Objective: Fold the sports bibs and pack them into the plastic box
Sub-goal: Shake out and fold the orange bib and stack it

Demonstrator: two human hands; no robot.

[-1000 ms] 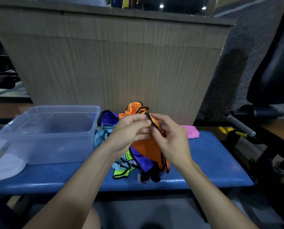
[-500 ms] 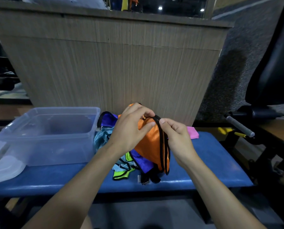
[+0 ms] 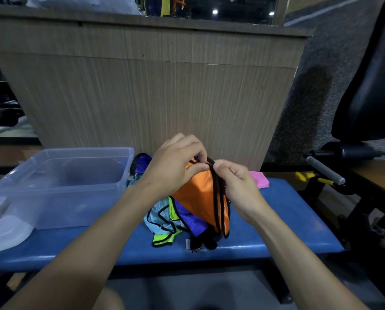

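Note:
An orange bib (image 3: pixel 198 195) with black trim hangs above the blue bench (image 3: pixel 276 231). My left hand (image 3: pixel 175 168) pinches its top edge, and my right hand (image 3: pixel 236 186) pinches the black trim right beside it. Under the orange bib lies a heap of other bibs: purple (image 3: pixel 193 222), light blue (image 3: pixel 160 218), neon yellow (image 3: pixel 164 239) and a black one (image 3: pixel 201 243). A clear plastic box (image 3: pixel 41 191) stands empty on the bench to the left of the heap. A folded pink bib (image 3: pixel 260 181) lies behind my right hand.
The box's clear lid (image 3: pixel 3 229) leans at the bench's left end. A wood-grain counter wall (image 3: pixel 142 97) rises right behind the bench. Black gym equipment with a padded bar (image 3: pixel 325 170) stands to the right.
Both hands have lifted the orange bib's top edge slightly and drawn it together, so the bib now hangs narrower with its black trim lines side by side.

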